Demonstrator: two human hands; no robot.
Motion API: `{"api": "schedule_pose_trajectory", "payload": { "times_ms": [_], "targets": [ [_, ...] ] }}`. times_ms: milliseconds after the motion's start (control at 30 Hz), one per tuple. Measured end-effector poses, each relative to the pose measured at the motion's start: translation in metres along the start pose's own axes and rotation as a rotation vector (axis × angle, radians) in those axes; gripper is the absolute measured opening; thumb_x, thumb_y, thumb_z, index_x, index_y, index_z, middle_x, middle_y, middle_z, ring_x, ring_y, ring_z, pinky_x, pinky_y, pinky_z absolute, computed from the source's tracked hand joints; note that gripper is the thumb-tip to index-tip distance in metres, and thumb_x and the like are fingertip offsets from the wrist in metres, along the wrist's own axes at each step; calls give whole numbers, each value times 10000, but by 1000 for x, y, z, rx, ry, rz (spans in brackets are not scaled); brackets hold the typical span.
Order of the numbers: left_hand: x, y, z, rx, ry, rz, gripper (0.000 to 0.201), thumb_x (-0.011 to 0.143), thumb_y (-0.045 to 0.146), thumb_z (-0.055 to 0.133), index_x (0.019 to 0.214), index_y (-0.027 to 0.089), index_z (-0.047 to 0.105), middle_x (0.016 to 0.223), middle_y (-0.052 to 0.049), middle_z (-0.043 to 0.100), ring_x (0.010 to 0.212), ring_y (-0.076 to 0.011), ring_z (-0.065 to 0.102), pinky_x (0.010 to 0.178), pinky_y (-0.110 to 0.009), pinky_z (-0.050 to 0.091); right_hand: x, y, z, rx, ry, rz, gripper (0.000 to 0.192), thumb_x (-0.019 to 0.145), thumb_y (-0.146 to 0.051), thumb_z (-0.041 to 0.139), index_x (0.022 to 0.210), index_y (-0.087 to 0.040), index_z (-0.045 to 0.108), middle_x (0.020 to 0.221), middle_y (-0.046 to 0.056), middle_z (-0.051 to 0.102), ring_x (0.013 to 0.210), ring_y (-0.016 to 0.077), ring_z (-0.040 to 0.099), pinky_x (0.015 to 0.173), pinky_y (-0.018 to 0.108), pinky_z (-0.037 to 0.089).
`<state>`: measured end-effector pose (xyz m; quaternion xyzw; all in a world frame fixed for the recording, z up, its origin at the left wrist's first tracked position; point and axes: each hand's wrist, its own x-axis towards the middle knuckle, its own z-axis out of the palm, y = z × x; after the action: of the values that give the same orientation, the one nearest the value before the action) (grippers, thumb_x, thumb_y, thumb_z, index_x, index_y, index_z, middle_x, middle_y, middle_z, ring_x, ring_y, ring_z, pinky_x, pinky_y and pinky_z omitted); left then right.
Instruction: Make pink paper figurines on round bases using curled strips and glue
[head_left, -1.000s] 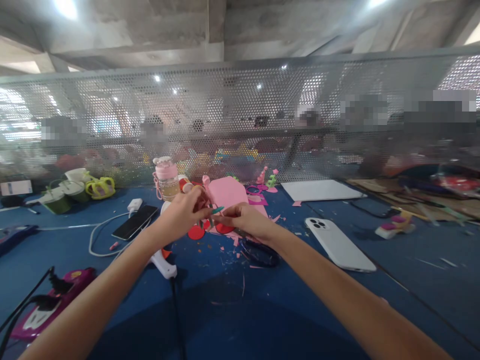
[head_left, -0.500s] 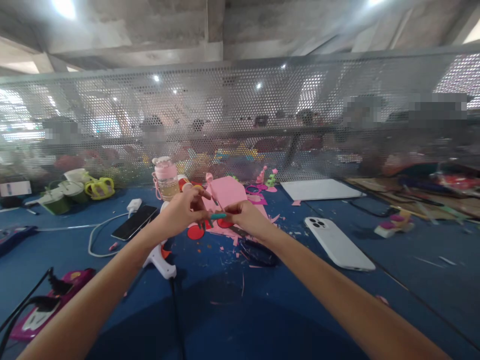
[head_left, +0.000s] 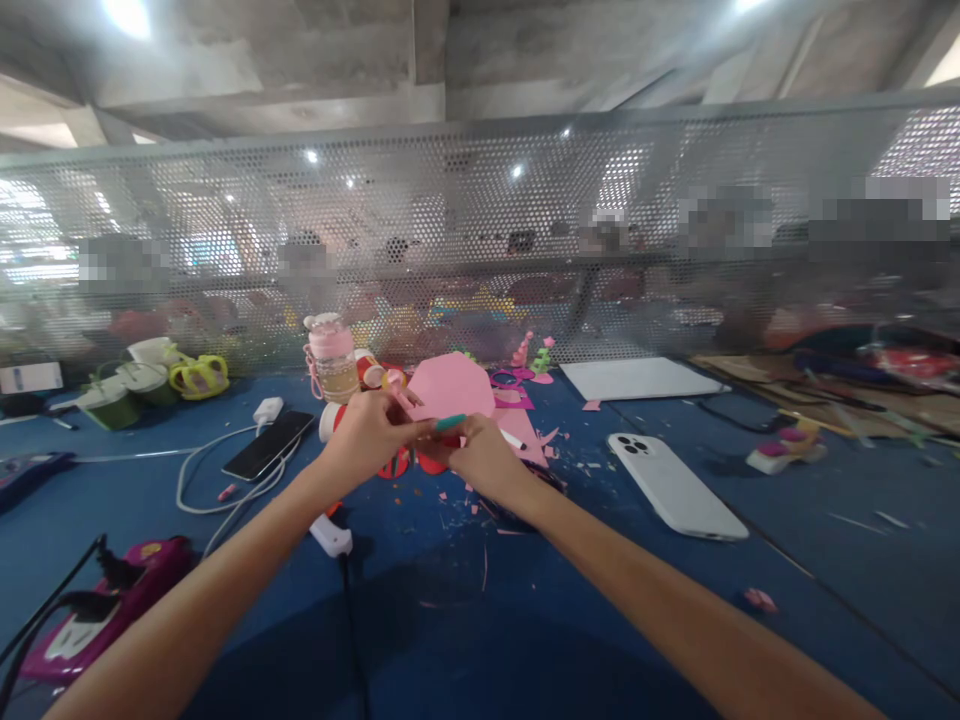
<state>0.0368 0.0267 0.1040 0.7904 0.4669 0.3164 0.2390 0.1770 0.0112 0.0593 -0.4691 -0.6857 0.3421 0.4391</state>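
My left hand (head_left: 367, 440) and my right hand (head_left: 480, 455) meet above the blue table (head_left: 465, 620), fingertips pinched together on a small teal strip (head_left: 450, 423). Just behind them a pink foam sheet (head_left: 450, 387) stands up. Red round cutouts (head_left: 431, 463) lie on the table under the hands. What else the fingers hold is hidden.
A white phone (head_left: 675, 487) lies to the right, a black phone (head_left: 268, 444) with a white cable to the left. A pink bottle (head_left: 332, 358) stands behind. A glue gun (head_left: 330, 530) lies under my left forearm. Perforated metal screen (head_left: 480, 240) closes the far edge; people sit beyond it.
Both hands have drawn closer together and slightly up. The teal strip sits higher between the fingertips, and the pink sheet shows more fully behind them.
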Motion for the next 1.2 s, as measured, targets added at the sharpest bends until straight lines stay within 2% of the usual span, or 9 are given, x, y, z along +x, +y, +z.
{"api": "schedule_pose_trajectory", "payload": {
  "times_ms": [67, 200, 267, 333, 433, 533, 767, 967, 1200],
  "targets": [
    [-2, 0, -1, 127, 116, 39, 257, 662, 385, 608, 606, 136, 577, 538, -13, 545, 519, -120, 488, 499, -256, 350, -2, -3, 1, 9, -40, -5, 292, 645, -421, 602, 609, -141, 674, 509, 12, 550, 488, 104, 422, 503, 248, 335],
    [-3, -1, -2, 197, 252, 240, 229, 714, 328, 565, 861, 159, 612, 827, -61, 579, 782, -177, 526, 719, -321, 407, -2, -5, 2, 19, -82, -46, 316, 650, -439, 610, 586, -134, 663, 530, 17, 574, 527, 119, 467, 531, 252, 351],
    [-1, -3, -3, 133, 262, 355, 251, 714, 278, 569, 941, 175, 602, 951, -77, 545, 931, -196, 494, 839, -357, 383, -1, -3, 2, 66, -116, -64, 317, 650, -438, 614, 596, -130, 666, 537, 8, 568, 543, 118, 470, 541, 250, 350],
    [3, -7, -4, -14, 167, 415, 220, 711, 255, 577, 914, 177, 608, 992, -81, 537, 999, -201, 477, 892, -378, 364, 2, 0, 1, 121, -145, -54, 316, 638, -437, 626, 600, -127, 670, 527, -3, 554, 546, 114, 466, 546, 250, 352],
    [8, -13, -4, -316, -73, 367, 141, 683, 228, 605, 805, 157, 602, 985, -83, 576, 974, -199, 525, 857, -379, 410, 5, 3, -1, 247, -154, -16, 305, 585, -436, 667, 614, -133, 677, 533, -10, 560, 563, 114, 484, 576, 257, 375],
    [10, -16, -3, -499, -189, 251, 260, 605, 183, 664, 848, 142, 581, 1008, -87, 594, 942, -202, 556, 835, -373, 433, 9, 5, -5, 373, -154, 52, 276, 507, -399, 724, 602, -144, 677, 530, -21, 568, 535, 95, 481, 585, 261, 390],
    [10, -15, -4, -679, -212, 157, 513, 540, 158, 720, 1014, 145, 524, 1102, -101, 573, 958, -193, 566, 857, -337, 434, 7, 5, -9, 430, -163, 60, 233, 553, -366, 718, 685, -174, 704, 600, -4, 633, 570, 103, 525, 626, 284, 420],
    [10, -9, -9, -770, -160, 176, 366, 638, 300, 679, 947, 135, 573, 1018, -94, 631, 949, -195, 587, 826, -301, 460, 3, -3, -5, 464, -197, 85, 212, 609, -348, 692, 762, -203, 709, 759, 30, 696, 755, 155, 612, 816, 346, 434],
    [8, -7, -7, -749, -128, 74, 396, 634, 154, 674, 998, 115, 524, 915, -83, 669, 846, -170, 632, 781, -304, 489, -3, -10, -1, 565, -375, 62, 189, 652, -356, 660, 752, -202, 705, 694, 5, 700, 730, 144, 640, 848, 339, 440]
  ]
}}
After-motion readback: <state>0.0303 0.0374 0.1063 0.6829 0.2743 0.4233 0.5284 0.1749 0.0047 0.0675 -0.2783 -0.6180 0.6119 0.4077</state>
